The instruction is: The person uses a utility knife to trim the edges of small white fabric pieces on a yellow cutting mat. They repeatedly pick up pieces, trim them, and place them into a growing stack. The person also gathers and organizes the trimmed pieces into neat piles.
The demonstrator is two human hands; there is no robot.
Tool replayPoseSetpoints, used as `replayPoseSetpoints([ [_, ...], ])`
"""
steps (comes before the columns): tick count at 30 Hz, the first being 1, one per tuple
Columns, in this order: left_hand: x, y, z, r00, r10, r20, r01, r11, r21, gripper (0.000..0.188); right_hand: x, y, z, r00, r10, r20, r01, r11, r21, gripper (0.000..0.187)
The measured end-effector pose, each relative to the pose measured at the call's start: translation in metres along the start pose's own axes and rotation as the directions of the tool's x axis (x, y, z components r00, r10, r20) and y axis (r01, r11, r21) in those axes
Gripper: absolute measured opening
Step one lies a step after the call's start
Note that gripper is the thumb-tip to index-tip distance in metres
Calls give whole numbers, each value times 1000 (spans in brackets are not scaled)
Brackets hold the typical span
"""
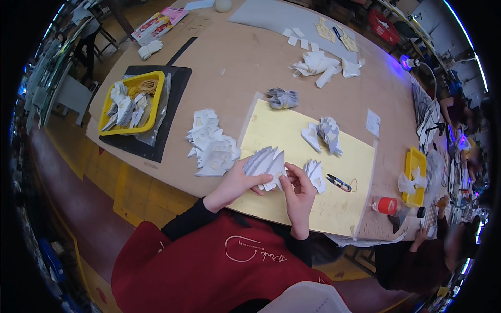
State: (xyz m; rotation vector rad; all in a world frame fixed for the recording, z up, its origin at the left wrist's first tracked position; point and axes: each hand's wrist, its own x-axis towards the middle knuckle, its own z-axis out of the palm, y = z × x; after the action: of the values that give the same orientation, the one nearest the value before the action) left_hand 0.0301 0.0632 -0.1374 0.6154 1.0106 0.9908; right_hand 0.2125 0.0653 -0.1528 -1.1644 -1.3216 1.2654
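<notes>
"What's on the left of the frame?"

"A yellow tray (158,101) holding white pieces, then, left of centre, a loose white pile (213,143)."

"And the hands?"

"Mid-frame, the left hand (236,182) is curled closed around a fanned stack (266,164) of white pieces, thumb across its front. Just beside it, the right hand (300,195), fingers bent, pinches the stack's right edge."

"Further right?"

"Snips (339,183) on a pale yellow sheet (342,211), then a red-labelled bottle (387,205) right of centre, below the middle."
</notes>
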Motion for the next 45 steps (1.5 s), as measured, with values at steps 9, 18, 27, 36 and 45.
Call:
replayPoseSetpoints([
  [9, 2, 6, -26, 997, 32, -71, -49, 965, -258, 46, 17, 9, 9, 1000, -20, 23, 28, 878, -477, 26],
  [18, 0, 9, -10, 998, 51, -28, -49, 998, 43, 45, 10, -10, 9, 989, -148, -10, 144, 974, -173, 18],
  [27, -5, -8, -1, 989, 4, 145, 23, 983, -184, 48, 6, -1, 12, 994, 11, -110, 2, 993, 116, 10],
  [36, -2, 0, 4, 984, 52, 169, -39, 996, -80, 43, 5, 7, -27, 904, 72, -422, 9, 982, 188, 14],
  [45, -1, 6, 6, 987, 50, 150, -49, 999, -10, 43, 3, 39, -63, 856, -356, -375, -41, 677, -735, 17],
])
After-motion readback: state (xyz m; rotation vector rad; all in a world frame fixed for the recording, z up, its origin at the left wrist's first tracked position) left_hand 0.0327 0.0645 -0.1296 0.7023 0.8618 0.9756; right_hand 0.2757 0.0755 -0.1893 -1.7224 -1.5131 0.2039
